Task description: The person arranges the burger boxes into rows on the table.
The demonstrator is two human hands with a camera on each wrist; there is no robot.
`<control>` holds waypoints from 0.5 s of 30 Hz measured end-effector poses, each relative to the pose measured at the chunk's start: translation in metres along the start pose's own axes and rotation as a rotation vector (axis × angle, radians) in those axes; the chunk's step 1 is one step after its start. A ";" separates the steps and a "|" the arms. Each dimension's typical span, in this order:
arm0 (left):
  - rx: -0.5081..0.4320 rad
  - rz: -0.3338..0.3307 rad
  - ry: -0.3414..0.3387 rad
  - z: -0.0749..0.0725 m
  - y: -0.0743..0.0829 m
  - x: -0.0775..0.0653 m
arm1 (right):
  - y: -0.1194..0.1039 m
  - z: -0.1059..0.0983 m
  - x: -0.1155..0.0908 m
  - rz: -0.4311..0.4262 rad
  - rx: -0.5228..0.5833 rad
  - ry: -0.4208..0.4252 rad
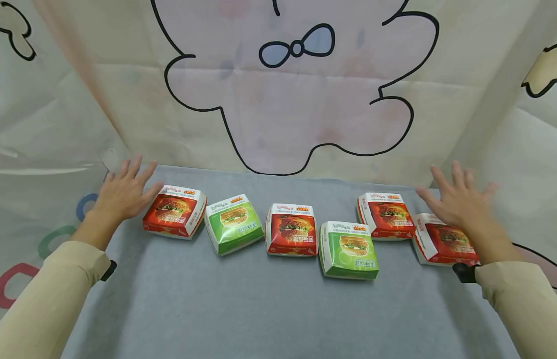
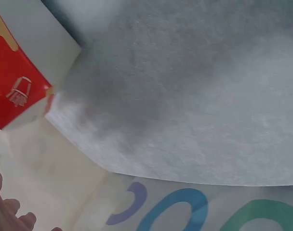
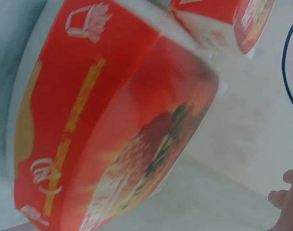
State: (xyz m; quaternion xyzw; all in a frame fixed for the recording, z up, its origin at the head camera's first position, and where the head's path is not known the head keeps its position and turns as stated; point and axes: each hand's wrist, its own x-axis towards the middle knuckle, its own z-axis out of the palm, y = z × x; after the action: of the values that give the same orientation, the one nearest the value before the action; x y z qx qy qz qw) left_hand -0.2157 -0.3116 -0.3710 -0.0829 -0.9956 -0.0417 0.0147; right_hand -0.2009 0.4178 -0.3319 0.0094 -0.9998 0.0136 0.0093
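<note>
My left hand (image 1: 121, 194), fingers spread, hovers at the far left beside a red burger box (image 1: 174, 212) and holds nothing. On the far right my right hand (image 1: 460, 199) has its fingers spread over another red burger box (image 1: 446, 242), hiding part of its top. That box fills much of the right wrist view, its red side (image 3: 113, 110) close to the camera. Between the hands are a green burger box (image 1: 235, 224), a red one (image 1: 291, 230), a second green one (image 1: 349, 250) and a further red one (image 1: 386, 215). All the boxes lie flat with their pictures up.
A grey cloth (image 1: 242, 309) covers the table under the boxes. Behind it hangs a pale sheet (image 1: 296, 114) with a cartoon outline and a bow. Pale side sheets rise at left and right, the left one with coloured rings (image 1: 13, 284).
</note>
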 end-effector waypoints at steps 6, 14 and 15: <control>-0.025 0.031 -0.080 -0.003 0.008 0.003 | -0.016 -0.002 0.004 -0.035 0.060 -0.021; -0.085 0.074 -0.179 -0.002 0.011 0.001 | -0.037 -0.003 0.007 -0.065 0.147 -0.052; -0.085 0.080 -0.194 -0.002 0.011 0.001 | -0.039 -0.004 0.006 -0.069 0.157 -0.054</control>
State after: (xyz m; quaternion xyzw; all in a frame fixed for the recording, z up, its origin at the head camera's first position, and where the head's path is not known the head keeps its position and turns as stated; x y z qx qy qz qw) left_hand -0.2148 -0.3010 -0.3684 -0.1269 -0.9855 -0.0752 -0.0835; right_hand -0.2065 0.3785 -0.3266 0.0451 -0.9946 0.0913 -0.0179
